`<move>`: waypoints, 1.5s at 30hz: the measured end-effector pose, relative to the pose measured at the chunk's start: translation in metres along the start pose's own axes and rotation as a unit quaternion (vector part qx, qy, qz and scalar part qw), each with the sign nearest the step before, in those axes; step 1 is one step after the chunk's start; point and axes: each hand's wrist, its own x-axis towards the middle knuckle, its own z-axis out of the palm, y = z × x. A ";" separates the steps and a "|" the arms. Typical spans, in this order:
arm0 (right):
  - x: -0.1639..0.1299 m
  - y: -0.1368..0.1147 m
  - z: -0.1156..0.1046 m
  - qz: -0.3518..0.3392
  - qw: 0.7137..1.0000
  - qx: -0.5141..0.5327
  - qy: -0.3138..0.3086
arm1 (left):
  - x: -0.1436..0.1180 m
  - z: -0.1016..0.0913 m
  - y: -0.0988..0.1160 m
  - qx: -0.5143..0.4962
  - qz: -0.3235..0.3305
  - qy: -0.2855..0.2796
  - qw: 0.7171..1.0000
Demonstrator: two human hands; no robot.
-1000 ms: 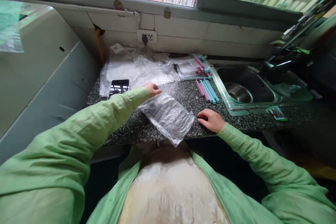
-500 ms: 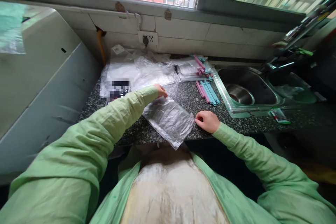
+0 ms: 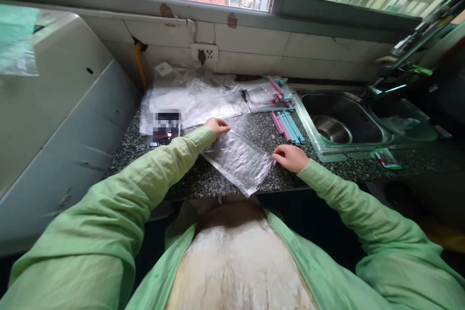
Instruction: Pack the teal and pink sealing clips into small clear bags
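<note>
Both hands have shifted slightly since the earlier frames: the right hand (image 3: 288, 157) has come up along the bench (image 3: 189, 179) to the far right corner of the clear plastic bag (image 3: 240, 161), and the left hand (image 3: 217, 126) sits a little nearer at the bag's far left corner. Each grip is narrow, fingers pinched on a corner of the bag. It lies flat and crinkled on the speckled bench, between the 2 hands, its near corner hanging past the front edge. Beyond the left hand lies a heap of more clear bags (image 3: 196, 97), with a blurred dark item (image 3: 165, 126) just beside it. Pink and blue sealing sticks (image 3: 287, 127) lie near the sink (image 3: 308, 126), right of the bag.
</note>
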 end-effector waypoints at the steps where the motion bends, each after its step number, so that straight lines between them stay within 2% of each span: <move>1: 0.002 0.000 0.000 0.008 1.000 -0.003 0.000 | -0.001 -0.001 0.002 0.036 0.009 0.012 0.999; 3: 0.004 -0.001 0.001 0.019 1.000 -0.013 -0.003 | -0.010 -0.004 0.005 0.108 0.043 0.044 0.992; 5: 0.006 -0.003 0.002 0.024 0.999 -0.027 -0.012 | -0.028 -0.004 0.007 0.171 0.123 0.064 0.976; 8: 0.006 -0.003 0.004 0.021 0.999 -0.043 -0.020 | -0.067 0.009 0.001 0.240 0.266 0.009 0.934; 10: 0.005 -0.002 0.005 0.015 0.998 -0.049 -0.026 | -0.093 0.023 -0.009 0.274 0.328 -0.035 0.903; 11: 0.004 -0.002 0.005 0.012 0.998 -0.052 -0.030 | -0.105 0.029 -0.016 0.281 0.348 -0.029 0.894; 15: 0.003 0.002 -0.003 0.005 0.996 -0.069 -0.060 | -0.136 0.046 -0.038 0.242 0.434 0.064 0.866; 18: 0.007 0.002 -0.009 0.004 0.996 -0.061 -0.068 | -0.150 0.056 -0.044 0.234 0.494 0.082 0.833; 23: 0.016 -0.004 -0.003 -0.012 0.999 -0.006 -0.038 | -0.159 0.080 -0.035 0.249 0.523 0.110 0.807; 26: 0.013 -0.002 0.002 -0.038 0.998 -0.015 -0.046 | -0.159 0.082 -0.031 0.211 0.535 0.127 0.808; 28: 0.009 0.002 0.003 -0.082 0.995 -0.032 -0.042 | -0.161 0.075 -0.032 0.165 0.536 0.137 0.816; 30: 0.007 0.007 0.003 -0.149 0.987 -0.062 -0.006 | -0.164 0.064 -0.036 0.108 0.526 0.143 0.832; 33: 0.010 0.011 0.008 -0.260 0.958 -0.100 0.074 | -0.171 0.047 -0.043 0.028 0.497 0.139 0.856; 36: 0.020 0.007 0.020 -0.347 0.928 -0.086 0.103 | -0.177 0.035 -0.047 -0.039 0.460 0.134 0.877; 41: 0.028 -0.012 0.034 -0.405 0.906 -0.043 0.116 | -0.183 0.024 -0.046 -0.107 0.409 0.149 0.894; 45: 0.023 -0.021 0.033 -0.413 0.902 -0.051 0.117 | -0.184 0.023 -0.047 -0.183 0.323 0.164 0.914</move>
